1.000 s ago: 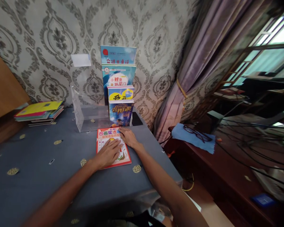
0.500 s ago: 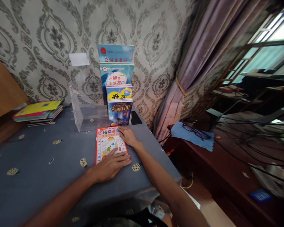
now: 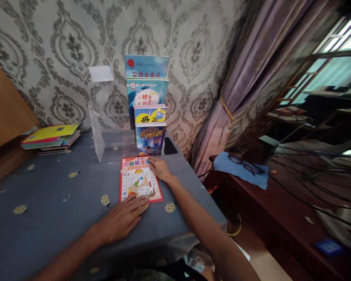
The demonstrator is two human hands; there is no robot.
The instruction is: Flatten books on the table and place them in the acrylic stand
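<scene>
Red-bordered book [image 3: 137,173]: lies flat, cover up, on the grey patterned tablecloth [image 3: 84,207], in front of the row of upright books. The left hand [image 3: 121,218] is nearest the viewer; it is palm down with the fingers extended together, their tips across the book's lower edge and the palm over the cloth. Its grip is spread flat and is not closed around anything. The right hand [image 3: 160,168] is farther up, its fingers on the book's upper right corner; whether they pinch the edge cannot be told. Beyond the book, a clear stand [image 3: 98,144] holds the upright books in rising tiers on its right side: a dark blue book [image 3: 150,140] in front, then a yellow-and-blue book [image 3: 143,117], a teal book [image 3: 161,91] and a light blue book [image 3: 148,62] at the rear. A dark flat object [image 3: 171,146] lies just right of the stand. To the right, eyeglasses [image 3: 242,163] rest on a blue cloth [image 3: 224,166] on a dark red table [image 3: 251,208]. At the far left is a stack of books [image 3: 51,136]. Behind stand the patterned wall [image 3: 190,54] and a tied curtain [image 3: 240,82].
</scene>
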